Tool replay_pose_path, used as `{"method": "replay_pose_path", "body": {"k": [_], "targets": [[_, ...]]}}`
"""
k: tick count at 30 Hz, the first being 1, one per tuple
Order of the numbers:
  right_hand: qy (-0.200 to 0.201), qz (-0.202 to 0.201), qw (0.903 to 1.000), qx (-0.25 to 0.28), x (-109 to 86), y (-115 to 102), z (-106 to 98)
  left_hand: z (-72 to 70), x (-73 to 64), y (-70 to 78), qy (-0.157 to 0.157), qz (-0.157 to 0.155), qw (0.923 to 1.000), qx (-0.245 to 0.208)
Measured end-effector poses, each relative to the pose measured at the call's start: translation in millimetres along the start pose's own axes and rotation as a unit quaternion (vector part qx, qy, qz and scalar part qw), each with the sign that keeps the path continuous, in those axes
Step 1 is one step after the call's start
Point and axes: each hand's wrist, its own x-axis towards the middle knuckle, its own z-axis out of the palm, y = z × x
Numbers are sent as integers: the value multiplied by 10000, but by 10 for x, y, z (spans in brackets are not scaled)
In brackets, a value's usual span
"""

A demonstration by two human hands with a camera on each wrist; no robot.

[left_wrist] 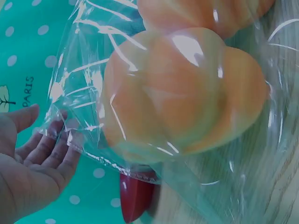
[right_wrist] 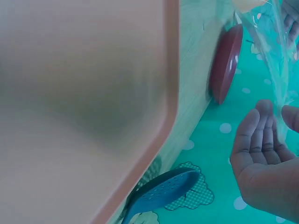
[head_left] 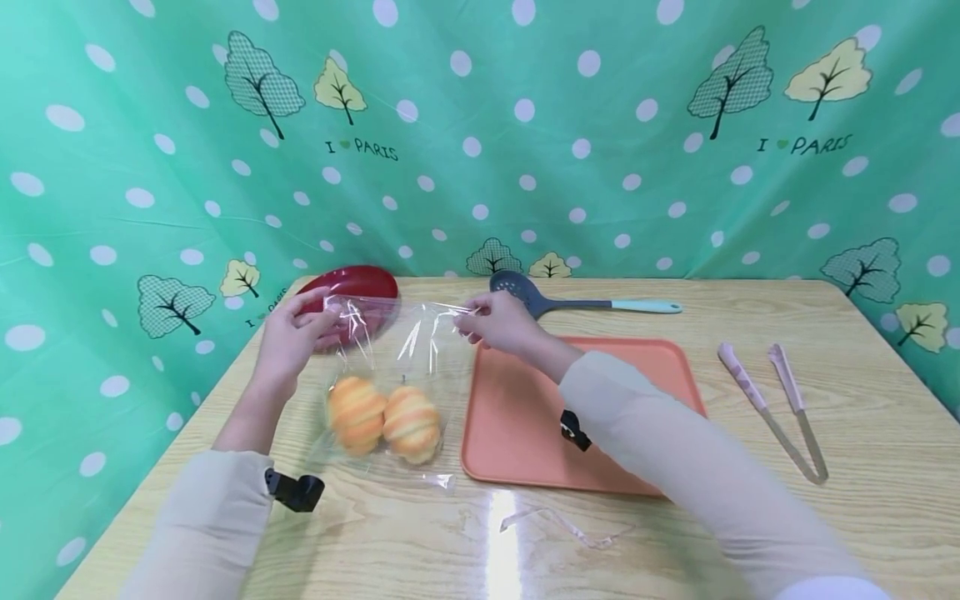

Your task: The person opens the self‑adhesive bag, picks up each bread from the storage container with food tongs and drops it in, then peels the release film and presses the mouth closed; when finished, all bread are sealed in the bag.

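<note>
A clear plastic bag (head_left: 408, 342) is stretched between two hands at its upper edge. Inside it, two orange-and-cream striped croissant-shaped breads (head_left: 385, 419) sit side by side in the lower part. My left hand (head_left: 294, 333) holds the upper left corner, its fingers (left_wrist: 56, 151) partly behind the shiny film in the left wrist view. At the opposite corner, my right hand (head_left: 504, 322) pinches the bag between thumb and fingers; in the right wrist view, film runs down into that right hand (right_wrist: 264, 154).
Behind the left hand leans a dark red bowl (head_left: 367, 283). A coral tray (head_left: 517, 417) lies under the right forearm, with a slotted ladle (head_left: 517, 287) behind it. Tongs (head_left: 787, 425) rest at the right. A thin clear strip (head_left: 558, 521) lies in front of the tray.
</note>
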Motion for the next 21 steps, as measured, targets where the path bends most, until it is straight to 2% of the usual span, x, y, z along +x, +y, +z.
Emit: {"method": "replay_pose_path", "body": {"k": [4, 9, 13, 17, 19, 21], "targets": [[-5, -160, 9974, -705, 17, 5, 9, 18, 4, -41, -446, 231, 9979, 417], [-182, -335, 9851, -1677, -14, 12, 53, 78, 29, -127, -927, 362, 9913, 866], [-360, -421, 9787, -1977, -63, 18, 124, 120, 54, -183, -1005, 370, 9895, 974], [-755, -657, 9651, -2419, -123, 18, 230, 119, 68, -215, -1051, 322, 9870, 1177], [-977, -734, 9555, -2686, -175, 12, 297, 104, 55, -220, -1079, 471, 9800, 1603], [-1147, -793, 9447, -2967, -238, 1, 374, 90, 23, -216, -1147, 781, 9686, 2063]]}}
